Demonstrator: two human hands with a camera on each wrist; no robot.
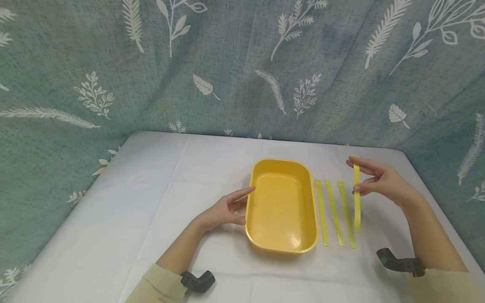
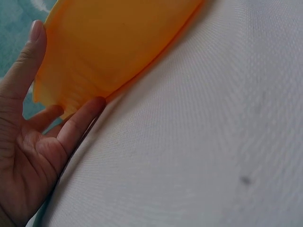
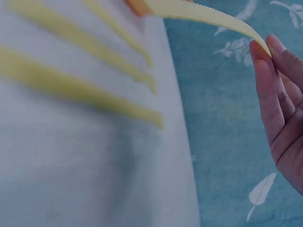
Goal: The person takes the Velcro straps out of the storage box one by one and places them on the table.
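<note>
A yellow plastic tray (image 1: 282, 248) stands on the white-covered table. At its left side, my left hand (image 1: 221, 212) touches the wall with spread, fairly straight fingers; the left wrist view shows the thumb and fingertips against the tray (image 2: 128, 42). My right hand (image 1: 382, 181) pinches a yellow cable tie (image 1: 357, 206), a flat strap, and holds it above the table. In the right wrist view, thumb and finger grip one end of this cable tie (image 3: 208, 13). Several similar cable ties with slotted heads lie between the tray and the right hand, such as one cable tie (image 1: 334, 214).
White cloth (image 1: 178, 168) covers the table. Behind it and at both sides hangs a green-blue curtain (image 1: 227, 63) with white leaf prints. A dark band with a camera (image 1: 198, 282) sits on the left wrist, another camera band (image 1: 401, 263) on the right.
</note>
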